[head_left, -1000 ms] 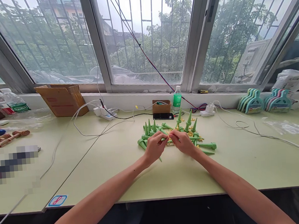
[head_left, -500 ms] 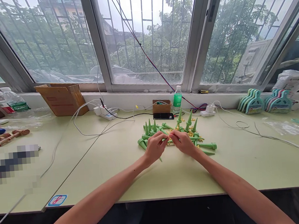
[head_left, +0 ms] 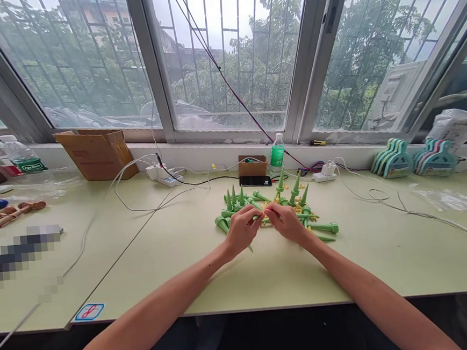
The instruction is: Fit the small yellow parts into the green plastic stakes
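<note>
Close together at the middle of the table, my left hand [head_left: 242, 227] and my right hand [head_left: 286, 222] meet at the fingertips. My left fingers are closed round a green plastic cone-shaped spike [head_left: 251, 247], whose pointed end shows below the hand. My right thumb and fingers are pinched beside its upper end; whatever they grip is too small to make out. Around both hands are several green spikes [head_left: 324, 227], some standing point up, others lying down. Small yellow plastic pieces [head_left: 300, 211] are scattered among them, partly hidden by my right hand.
Behind the pile are a phone [head_left: 255, 181], a small cardboard box [head_left: 253, 166] and a bottle [head_left: 276, 154]. Power strips [head_left: 165, 176] and cables run along the back. Teal plastic pieces [head_left: 394, 159] stand at right; a larger carton [head_left: 96, 156] and wooden toys [head_left: 12, 213] are left.
Both my hands stay almost still, fingertips together. Another person's hand at the right edge has gone out of view.
</note>
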`<state>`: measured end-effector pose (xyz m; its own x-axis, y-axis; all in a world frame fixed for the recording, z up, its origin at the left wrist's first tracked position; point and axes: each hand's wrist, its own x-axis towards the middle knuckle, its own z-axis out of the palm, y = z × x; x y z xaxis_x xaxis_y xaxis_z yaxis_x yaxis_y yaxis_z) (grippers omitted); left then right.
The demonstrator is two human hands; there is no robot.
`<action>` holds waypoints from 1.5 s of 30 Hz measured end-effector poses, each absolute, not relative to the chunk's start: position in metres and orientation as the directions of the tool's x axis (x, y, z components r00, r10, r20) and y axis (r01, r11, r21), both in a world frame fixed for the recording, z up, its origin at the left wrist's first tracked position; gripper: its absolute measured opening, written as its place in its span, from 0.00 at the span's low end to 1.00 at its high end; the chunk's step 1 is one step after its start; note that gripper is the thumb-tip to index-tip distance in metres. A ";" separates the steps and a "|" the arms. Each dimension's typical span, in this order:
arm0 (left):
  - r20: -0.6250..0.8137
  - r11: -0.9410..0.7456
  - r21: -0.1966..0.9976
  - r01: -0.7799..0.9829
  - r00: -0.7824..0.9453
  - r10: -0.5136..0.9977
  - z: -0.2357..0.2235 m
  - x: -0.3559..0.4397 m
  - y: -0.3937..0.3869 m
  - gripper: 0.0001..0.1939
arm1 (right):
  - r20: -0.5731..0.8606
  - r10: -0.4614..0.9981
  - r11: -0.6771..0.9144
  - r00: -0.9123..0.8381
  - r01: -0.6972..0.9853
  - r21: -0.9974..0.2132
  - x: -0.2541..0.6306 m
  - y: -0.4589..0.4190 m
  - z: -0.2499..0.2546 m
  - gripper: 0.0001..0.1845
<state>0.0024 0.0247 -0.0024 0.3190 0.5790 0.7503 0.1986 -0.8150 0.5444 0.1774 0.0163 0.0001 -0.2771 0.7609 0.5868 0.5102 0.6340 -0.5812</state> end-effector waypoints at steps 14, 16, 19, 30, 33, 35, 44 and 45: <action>0.778 -0.829 0.494 0.264 0.291 0.556 -0.006 0.005 0.024 0.05 | 0.603 0.751 0.637 -0.269 0.535 -0.555 0.178 0.019 0.000 0.18; 0.782 -0.832 0.489 0.261 0.292 0.551 -0.006 0.006 0.024 0.05 | 0.604 0.750 0.637 -0.268 0.540 -0.551 0.178 0.019 -0.001 0.18; 0.781 -0.833 0.491 0.256 0.294 0.550 -0.006 0.006 0.024 0.05 | 0.608 0.749 0.635 -0.264 0.550 -0.543 0.179 0.021 -0.002 0.19; 0.723 -0.787 0.547 0.284 0.314 0.616 -0.006 0.007 0.021 0.05 | 0.607 0.747 0.634 -0.273 0.568 -0.525 0.179 0.022 -0.002 0.22; 0.683 -0.754 0.576 0.316 0.321 0.656 -0.003 0.007 0.019 0.06 | 0.602 0.749 0.632 -0.277 0.571 -0.524 0.179 0.022 -0.003 0.22; 0.640 -0.713 0.619 0.330 0.314 0.701 0.000 0.008 0.018 0.06 | 0.597 0.754 0.627 -0.275 0.574 -0.527 0.178 0.022 -0.002 0.22; 0.382 -0.413 0.906 0.097 0.239 0.893 0.009 0.006 0.018 0.13 | 0.562 0.790 0.597 -0.246 0.519 -0.612 0.176 0.017 0.002 0.18; 0.353 -0.378 0.923 0.068 0.238 0.905 0.010 0.006 0.019 0.14 | 0.560 0.791 0.597 -0.247 0.511 -0.618 0.175 0.016 0.003 0.17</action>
